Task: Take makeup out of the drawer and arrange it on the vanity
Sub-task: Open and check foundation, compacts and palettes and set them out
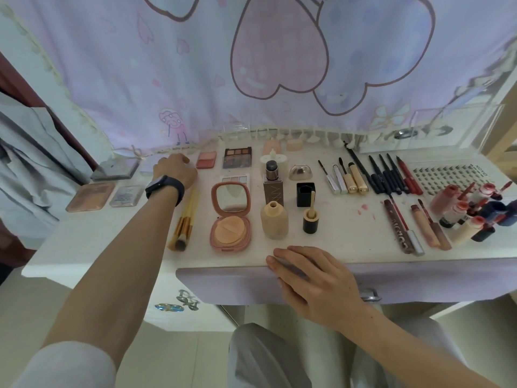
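My left hand [174,169] reaches to the back left of the white vanity [349,236], fingers curled down over a pale flat case [145,164] lying there. The fingertips are hidden behind the back of the hand. My right hand [310,278] lies flat with straight fingers on the top edge of the lilac drawer front [223,284], which looks pushed in. Makeup lies in rows on the top: yellow brushes [184,219], an open pink powder compact [230,217], a beige foundation bottle [274,219], a blush palette [206,159], an eyeshadow palette [237,157], and pencils and mascaras [377,177].
Lip glosses and small red bottles [470,211] crowd the right end, beside a lash card [447,175]. Two flat palettes [91,196] sit at the left end. A heart-print curtain [251,65] hangs behind. A clear acrylic box [436,127] stands back right. My knees are under the drawer.
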